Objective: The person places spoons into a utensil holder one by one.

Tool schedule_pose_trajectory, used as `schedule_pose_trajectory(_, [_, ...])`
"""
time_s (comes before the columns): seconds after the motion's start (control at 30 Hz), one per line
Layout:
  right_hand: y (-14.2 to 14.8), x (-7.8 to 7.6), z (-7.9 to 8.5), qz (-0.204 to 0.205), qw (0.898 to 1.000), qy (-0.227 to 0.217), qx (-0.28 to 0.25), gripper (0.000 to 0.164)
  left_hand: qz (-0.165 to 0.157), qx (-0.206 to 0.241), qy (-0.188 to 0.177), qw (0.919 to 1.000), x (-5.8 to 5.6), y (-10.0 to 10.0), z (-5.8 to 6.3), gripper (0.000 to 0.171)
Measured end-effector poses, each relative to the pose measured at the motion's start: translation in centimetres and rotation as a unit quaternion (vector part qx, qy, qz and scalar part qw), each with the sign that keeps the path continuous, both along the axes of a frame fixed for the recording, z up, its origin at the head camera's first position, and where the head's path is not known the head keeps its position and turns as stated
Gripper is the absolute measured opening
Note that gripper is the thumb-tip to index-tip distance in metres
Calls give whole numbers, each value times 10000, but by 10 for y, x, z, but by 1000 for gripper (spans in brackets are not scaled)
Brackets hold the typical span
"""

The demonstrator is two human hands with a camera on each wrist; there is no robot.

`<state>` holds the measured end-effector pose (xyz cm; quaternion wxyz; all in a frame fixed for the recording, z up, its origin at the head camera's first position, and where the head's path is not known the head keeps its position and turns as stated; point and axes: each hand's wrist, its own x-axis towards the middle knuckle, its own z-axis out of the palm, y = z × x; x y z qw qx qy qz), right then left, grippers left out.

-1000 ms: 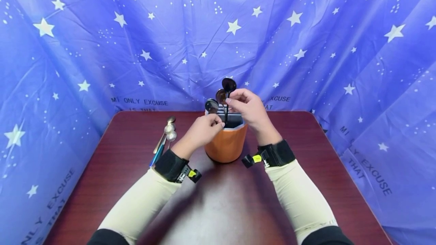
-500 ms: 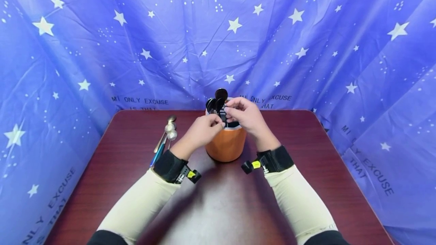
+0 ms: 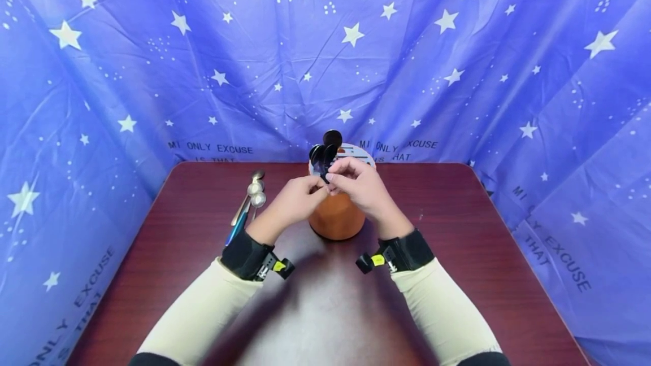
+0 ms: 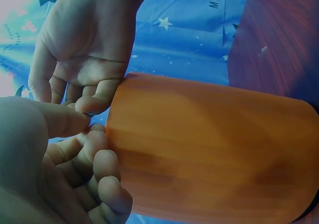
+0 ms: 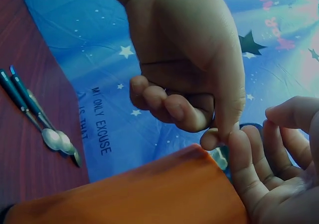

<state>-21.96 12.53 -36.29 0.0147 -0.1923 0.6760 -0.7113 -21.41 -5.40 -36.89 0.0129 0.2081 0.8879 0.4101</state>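
Right hand (image 3: 362, 186) has just shifted in beside left hand (image 3: 294, 203) at the orange container (image 3: 338, 220), dark spoons (image 3: 325, 154) now bunched tighter above its left side, so work looks mid-adjustment; can't tell what either hand grips, contact's hidden.

Sleeved forearms angle inward behind the left hand (image 3: 300, 199) and right hand (image 3: 360, 186), their fingertips close together, thumbs against bent fingers.
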Motion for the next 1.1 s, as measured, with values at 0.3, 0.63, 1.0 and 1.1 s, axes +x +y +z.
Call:
schedule_pose_trajectory(0.3, [-15, 15, -10, 34, 9976, 401, 569, 15, -26, 58, -157, 9999, 13, -20, -9, 22])
schedule_pose_trajectory(0.63, [-31, 24, -35, 31, 9955, 390, 869, 11, -123, 2, -316, 9994, 28, -37, -27, 19])
schedule_pose_trajectory(1.0, [-47, 26, -68, 132, 9958, 61, 901, 11, 18, 21, -629, 9980, 33, -47, -50, 22])
schedule_pose_trajectory(1.1, [-50, 25, -77, 173, 9959, -15, 884, 11, 38, 67, -811, 9967, 34, -51, -59, 24])
